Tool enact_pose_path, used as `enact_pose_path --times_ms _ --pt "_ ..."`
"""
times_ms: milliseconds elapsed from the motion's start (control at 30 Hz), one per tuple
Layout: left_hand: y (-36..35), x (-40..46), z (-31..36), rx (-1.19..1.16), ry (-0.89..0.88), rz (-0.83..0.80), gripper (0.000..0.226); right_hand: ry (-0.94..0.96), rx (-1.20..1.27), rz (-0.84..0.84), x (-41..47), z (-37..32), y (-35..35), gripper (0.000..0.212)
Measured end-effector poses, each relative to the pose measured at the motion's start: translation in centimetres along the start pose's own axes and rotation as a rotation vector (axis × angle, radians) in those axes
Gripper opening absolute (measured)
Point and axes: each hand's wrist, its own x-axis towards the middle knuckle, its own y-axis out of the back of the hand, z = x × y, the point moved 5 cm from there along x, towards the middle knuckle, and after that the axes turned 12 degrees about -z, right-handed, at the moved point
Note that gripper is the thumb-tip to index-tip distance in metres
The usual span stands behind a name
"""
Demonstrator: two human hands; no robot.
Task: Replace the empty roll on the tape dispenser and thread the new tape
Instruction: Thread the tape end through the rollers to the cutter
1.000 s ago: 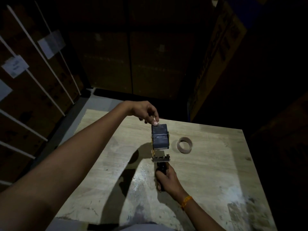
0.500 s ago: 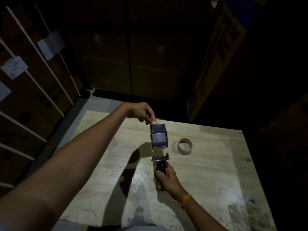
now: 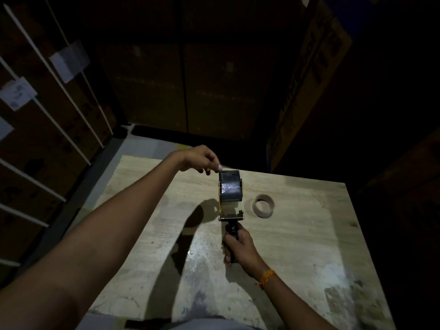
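Observation:
The tape dispenser (image 3: pixel 231 214) stands over the wooden table (image 3: pixel 297 246), a dark new tape roll (image 3: pixel 230 189) mounted on it. My right hand (image 3: pixel 238 246) is wrapped around its black handle, near the table's middle. My left hand (image 3: pixel 202 159) reaches in from the left and pinches at the roll's far top edge, where the tape's free end appears to be; the dim light hides the end itself. The empty cardboard core (image 3: pixel 263 206) lies flat on the table just right of the dispenser.
Large cardboard boxes (image 3: pixel 185 86) stand close behind the table, and another box (image 3: pixel 307 75) leans at the back right. Strapped boxes with white labels (image 3: pixel 16 96) fill the left side. Grey floor (image 3: pixel 142 146) shows past the table's far left corner.
My left hand has shifted slightly left and farther along the roll's top edge. The dispenser and my right hand have stayed almost still.

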Motion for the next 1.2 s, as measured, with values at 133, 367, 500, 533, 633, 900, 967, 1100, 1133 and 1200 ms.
enact_pose_path --times_ms 133,367,500,533,633,900,967,1100,1133,1200 --pt "-1.1 -0.1 -1.8 -0.070 0.007 0.119 0.025 -0.009 -0.012 0.020 0.4 -0.5 0.5 0.030" --pt "-6.3 -0.4 -6.1 -0.171 0.089 0.232 0.014 0.005 -0.065 0.147 1.3 -1.7 2.0 0.005" --pt "-10.3 -0.4 -8.6 -0.276 0.134 0.195 0.019 -0.030 -0.121 0.225 2.2 -1.2 2.9 0.006" --pt "-11.2 -0.5 -8.9 -0.292 0.136 0.192 0.020 -0.040 -0.129 0.230 2.3 -1.0 3.0 0.006" --pt "-13.0 -0.8 -9.2 -0.295 0.090 0.184 0.004 -0.047 -0.151 0.239 2.0 -0.9 2.9 0.018" --pt "-16.0 -1.0 -7.8 -0.283 -0.111 0.194 0.049 -0.052 -0.021 0.171 2.1 0.0 2.3 0.059" --pt "-16.2 -1.2 -7.8 -0.319 -0.145 0.242 0.058 -0.042 0.012 0.170 1.8 -0.5 2.2 0.056" --pt "-16.2 -1.7 -7.1 -0.463 -0.176 0.321 0.076 -0.059 0.122 0.090 1.2 -0.8 2.0 0.055" --pt "-16.2 -1.9 -6.7 -0.460 -0.189 0.339 0.076 -0.060 0.155 0.063 1.1 -0.9 1.8 0.053" --pt "-16.2 -2.2 -6.2 -0.417 -0.217 0.409 0.071 -0.055 0.212 0.026 1.0 -1.1 1.5 0.049"
